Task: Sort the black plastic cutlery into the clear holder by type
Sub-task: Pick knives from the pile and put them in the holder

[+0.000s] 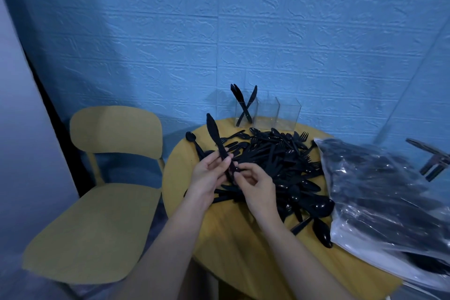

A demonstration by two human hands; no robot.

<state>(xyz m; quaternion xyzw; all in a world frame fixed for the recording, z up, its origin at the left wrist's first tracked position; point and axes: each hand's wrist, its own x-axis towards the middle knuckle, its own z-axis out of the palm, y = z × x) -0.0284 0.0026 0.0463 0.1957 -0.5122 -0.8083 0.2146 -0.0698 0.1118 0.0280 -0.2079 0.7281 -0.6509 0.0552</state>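
The left hand (207, 175) pinches a black knife (220, 151) by its handle between thumb and curled fingers, blade tilted up toward 11 o'clock, probably to gather knives into 1 bundle before carrying them over. The right hand (253, 185) curls its fingertips round the lower end of the handle, apparently squaring it in the grip. The knife looks thin, matte and serrated. The clear holder (267, 113) stands at 12 o'clock on the round yellow table (233, 238); its left compartment holds about 3 knives, the other 2 look bare. The mixed cutlery pile (275, 161) lies between, and a plastic bag (389, 192) at 3 o'clock.
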